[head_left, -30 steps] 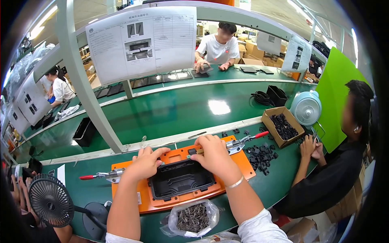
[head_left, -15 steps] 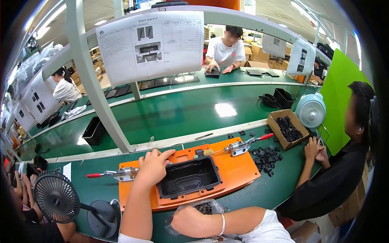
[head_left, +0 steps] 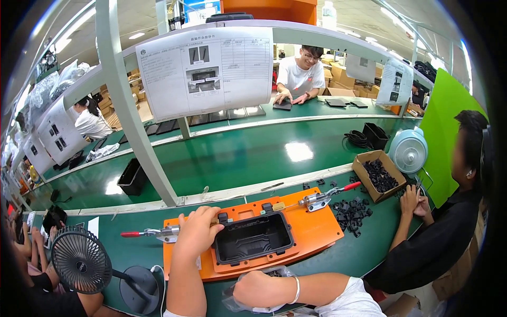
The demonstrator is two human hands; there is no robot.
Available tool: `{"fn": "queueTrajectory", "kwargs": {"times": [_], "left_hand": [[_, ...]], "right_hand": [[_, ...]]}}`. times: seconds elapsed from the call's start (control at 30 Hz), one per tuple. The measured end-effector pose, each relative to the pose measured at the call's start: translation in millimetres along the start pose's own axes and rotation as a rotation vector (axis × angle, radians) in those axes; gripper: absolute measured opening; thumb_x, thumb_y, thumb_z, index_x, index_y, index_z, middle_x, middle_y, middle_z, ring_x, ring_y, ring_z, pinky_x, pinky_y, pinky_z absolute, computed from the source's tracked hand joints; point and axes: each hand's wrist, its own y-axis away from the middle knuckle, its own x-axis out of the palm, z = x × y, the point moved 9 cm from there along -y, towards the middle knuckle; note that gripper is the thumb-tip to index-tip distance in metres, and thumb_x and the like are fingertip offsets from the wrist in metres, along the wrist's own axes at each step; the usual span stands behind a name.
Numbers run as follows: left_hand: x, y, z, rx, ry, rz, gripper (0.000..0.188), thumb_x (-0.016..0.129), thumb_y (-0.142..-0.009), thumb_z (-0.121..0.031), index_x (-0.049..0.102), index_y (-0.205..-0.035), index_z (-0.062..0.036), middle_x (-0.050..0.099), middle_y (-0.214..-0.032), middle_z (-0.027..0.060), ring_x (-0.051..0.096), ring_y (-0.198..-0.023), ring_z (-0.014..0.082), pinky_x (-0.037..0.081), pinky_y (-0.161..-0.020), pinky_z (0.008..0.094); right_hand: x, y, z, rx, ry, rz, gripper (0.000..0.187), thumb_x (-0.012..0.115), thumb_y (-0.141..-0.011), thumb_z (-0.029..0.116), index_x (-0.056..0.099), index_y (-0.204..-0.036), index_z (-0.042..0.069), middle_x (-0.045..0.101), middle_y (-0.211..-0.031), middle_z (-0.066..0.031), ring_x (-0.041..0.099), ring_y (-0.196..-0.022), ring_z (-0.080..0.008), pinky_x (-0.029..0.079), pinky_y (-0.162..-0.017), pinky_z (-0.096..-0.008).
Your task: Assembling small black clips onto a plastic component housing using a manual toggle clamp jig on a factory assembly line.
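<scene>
A black rectangular box (head_left: 253,240) with an open top sits in an orange fixture (head_left: 311,227). At its far left corner rests my left hand (head_left: 198,232), fingers spread, with thumb and index finger apart beside a small black clip (head_left: 224,217). Another black clip (head_left: 268,207) stands on the far rim. In front of the fixture, my right hand (head_left: 261,289) reaches down into a clear plastic bag (head_left: 232,302) of small screws. Its fingers are hidden, so I cannot see what they hold.
Red-handled toggle clamps (head_left: 129,233) (head_left: 351,186) flank the fixture. Loose black parts (head_left: 352,214) and a cardboard box (head_left: 379,177) of similar parts lie right, beside a co-worker's hands (head_left: 414,202). A black fan (head_left: 82,261) stands left. A shelf post (head_left: 127,105) rises behind.
The view has shifted slightly, so the scene sits lower and further right. My left index finger has come down, and the clip beside it now shows. My right hand stays at the bag.
</scene>
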Motion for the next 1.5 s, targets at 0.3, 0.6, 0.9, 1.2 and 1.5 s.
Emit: {"fn": "queueTrajectory", "kwargs": {"times": [0.3,0.6,0.9,1.2,1.5], "left_hand": [[-44,41,-56,0.275,-0.015,-0.196,0.031,0.069,-0.08,-0.017,0.062,-0.109,-0.0098,0.061,-0.107,0.0066,0.055,-0.106,0.0261,0.028,-0.102,0.0576],[-67,77,-99,0.464,0.257,-0.391,0.016,0.074,-0.071,-0.008,0.066,-0.085,-0.011,0.065,-0.083,0.0002,0.062,-0.081,0.0202,0.031,-0.1,0.0485],[-70,81,-105,0.536,0.209,-0.535,0.013,0.074,-0.071,-0.005,0.066,-0.08,-0.0104,0.064,-0.078,-0.0013,0.062,-0.075,0.0172,0.03,-0.102,0.0477],[-57,44,-62,0.364,0.051,-0.532,0.01,0.068,-0.076,-0.003,0.062,-0.081,-0.0092,0.062,-0.079,0.0026,0.059,-0.08,0.0227,0.033,-0.098,0.0489],[-39,16,-10,0.187,-0.057,-0.416,0.005,0.066,-0.079,-0.007,0.063,-0.082,-0.0092,0.061,-0.082,0.0047,0.058,-0.084,0.0264,0.033,-0.097,0.0522]], "right_hand": [[-35,11,-35,0.09,-0.222,-0.055,0.012,0.062,-0.072,0.008,0.065,-0.077,-0.002,0.064,-0.071,-0.0192,0.066,-0.068,-0.0335,0.054,-0.061,-0.0377],[-137,81,-76,0.255,-0.597,-1.137,0.011,0.071,-0.077,-0.003,0.064,-0.086,-0.001,0.064,-0.077,-0.0099,0.064,-0.068,-0.0175,0.051,-0.06,-0.0265],[-119,73,-83,0.244,-0.87,-1.142,0.011,0.069,-0.078,-0.006,0.063,-0.087,-0.003,0.067,-0.081,-0.0111,0.065,-0.073,-0.0145,0.051,-0.065,-0.0246],[-134,133,-168,0.818,0.077,-1.148,0.01,0.071,-0.072,0.002,0.066,-0.081,0.003,0.062,-0.076,-0.0125,0.061,-0.075,-0.0324,0.05,-0.068,-0.0383],[-90,90,-187,0.779,0.012,-0.706,0.007,0.072,-0.069,0.006,0.07,-0.074,0.003,0.063,-0.078,-0.0113,0.061,-0.079,-0.0305,0.05,-0.072,-0.0393]]}}
